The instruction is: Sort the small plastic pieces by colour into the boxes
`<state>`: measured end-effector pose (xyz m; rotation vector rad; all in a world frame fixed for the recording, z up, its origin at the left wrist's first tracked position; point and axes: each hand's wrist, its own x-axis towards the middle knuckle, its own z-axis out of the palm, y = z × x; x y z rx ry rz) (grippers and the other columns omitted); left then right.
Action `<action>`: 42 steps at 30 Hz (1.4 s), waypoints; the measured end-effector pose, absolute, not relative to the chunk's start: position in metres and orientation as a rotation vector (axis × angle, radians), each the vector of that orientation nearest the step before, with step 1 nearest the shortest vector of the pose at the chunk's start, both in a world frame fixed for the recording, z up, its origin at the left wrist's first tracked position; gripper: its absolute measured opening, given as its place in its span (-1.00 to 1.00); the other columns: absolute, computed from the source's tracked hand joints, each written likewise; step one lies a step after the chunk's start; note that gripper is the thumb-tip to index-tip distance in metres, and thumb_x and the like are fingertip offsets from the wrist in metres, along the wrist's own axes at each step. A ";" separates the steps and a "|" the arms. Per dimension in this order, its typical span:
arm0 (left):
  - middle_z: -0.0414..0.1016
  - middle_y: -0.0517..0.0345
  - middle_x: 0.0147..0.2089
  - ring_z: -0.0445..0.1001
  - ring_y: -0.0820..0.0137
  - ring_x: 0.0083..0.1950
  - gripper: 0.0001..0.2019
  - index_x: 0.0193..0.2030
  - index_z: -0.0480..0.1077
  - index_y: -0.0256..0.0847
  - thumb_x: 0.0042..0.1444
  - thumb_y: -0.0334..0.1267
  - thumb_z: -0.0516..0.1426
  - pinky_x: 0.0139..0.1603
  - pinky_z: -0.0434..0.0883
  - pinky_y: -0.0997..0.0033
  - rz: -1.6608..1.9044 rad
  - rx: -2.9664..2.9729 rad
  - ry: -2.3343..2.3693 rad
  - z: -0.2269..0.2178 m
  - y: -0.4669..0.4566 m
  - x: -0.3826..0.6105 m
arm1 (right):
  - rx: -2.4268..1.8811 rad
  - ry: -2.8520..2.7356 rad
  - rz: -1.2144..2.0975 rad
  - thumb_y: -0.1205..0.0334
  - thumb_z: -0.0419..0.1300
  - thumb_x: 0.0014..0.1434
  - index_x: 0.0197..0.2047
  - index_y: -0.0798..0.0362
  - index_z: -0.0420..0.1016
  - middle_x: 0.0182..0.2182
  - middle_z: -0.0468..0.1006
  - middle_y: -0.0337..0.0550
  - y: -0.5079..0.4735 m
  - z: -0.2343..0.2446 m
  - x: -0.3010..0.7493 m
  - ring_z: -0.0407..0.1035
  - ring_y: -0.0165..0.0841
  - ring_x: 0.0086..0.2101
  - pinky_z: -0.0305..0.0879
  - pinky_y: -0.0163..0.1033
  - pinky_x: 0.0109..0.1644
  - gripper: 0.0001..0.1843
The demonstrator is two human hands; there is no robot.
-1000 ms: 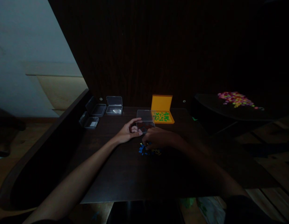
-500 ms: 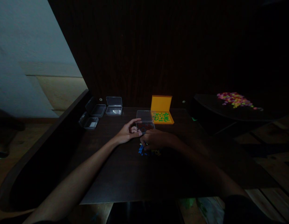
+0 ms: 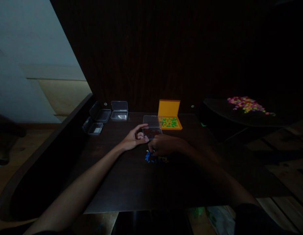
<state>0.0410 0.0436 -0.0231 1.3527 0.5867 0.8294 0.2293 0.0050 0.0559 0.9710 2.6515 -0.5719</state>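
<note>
My left hand grips the left side of a clear plastic box whose lid stands raised; the thumb is at its front corner and the index finger lies along its side. Small dark red pieces lie inside that box. My right hand is just in front of the box, fingers curled and pointing down; whatever is between the fingertips is hidden. Below those fingers, small blue pieces are heaped on the dark table, with yellowish pieces beside them on the right.
Behind the clear box stands an open orange box with green pieces in it. Several open clear boxes sit at the back left. A pile of pink and yellow pieces rests on a dark surface at the right. A raised side panel borders the left.
My right hand has lifted slightly up and away from the pile, so more of the blue pieces shows. The left hand and the clear box have stayed in place.
</note>
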 end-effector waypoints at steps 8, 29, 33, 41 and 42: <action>0.31 -0.13 0.24 0.49 0.52 -0.22 -0.28 0.23 0.26 -0.12 -0.11 -0.37 0.37 -0.12 0.45 0.40 0.816 1.350 0.603 -0.020 0.042 0.041 | 0.978 2.653 -0.492 0.27 0.21 0.15 -0.18 0.05 0.59 -0.28 0.60 -0.09 0.003 0.055 0.227 0.41 -0.32 -0.28 0.12 -0.31 -0.29 -0.82; 0.31 -0.12 0.24 0.48 0.53 -0.21 -0.28 0.23 0.27 -0.12 -0.11 -0.39 0.36 -0.12 0.45 0.42 0.827 1.346 0.616 -0.020 0.042 0.041 | 0.937 2.646 -0.646 0.37 0.11 0.16 -0.30 0.13 0.57 -0.42 0.57 -0.17 0.004 0.060 0.230 0.32 -0.44 -0.46 0.05 -0.33 -0.39 -0.81; 0.31 -0.13 0.24 0.48 0.53 -0.22 -0.27 0.23 0.26 -0.13 -0.12 -0.37 0.37 -0.14 0.45 0.44 0.823 1.359 0.611 -0.021 0.042 0.041 | 1.019 2.703 -0.775 0.33 0.10 0.19 -0.22 0.12 0.53 -0.41 0.54 -0.20 0.006 0.077 0.240 0.30 -0.47 -0.47 0.07 -0.37 -0.39 -0.82; 0.33 -0.12 0.22 0.48 0.51 -0.21 -0.26 0.24 0.22 -0.13 -0.10 -0.34 0.36 -0.10 0.43 0.37 0.804 1.375 0.610 -0.022 0.043 0.041 | 1.318 2.748 -0.673 0.24 0.03 0.26 -0.17 0.12 0.44 -0.41 0.48 -0.18 0.024 0.081 0.265 0.25 -0.42 -0.46 0.07 -0.35 -0.37 -0.80; 0.33 -0.12 0.22 0.48 0.50 -0.21 -0.26 0.25 0.22 -0.13 -0.10 -0.33 0.36 -0.09 0.43 0.36 0.801 1.378 0.607 -0.022 0.043 0.041 | 1.339 2.760 -0.656 0.22 0.02 0.27 -0.16 0.12 0.43 -0.39 0.49 -0.16 0.026 0.077 0.266 0.28 -0.40 -0.43 0.08 -0.35 -0.35 -0.79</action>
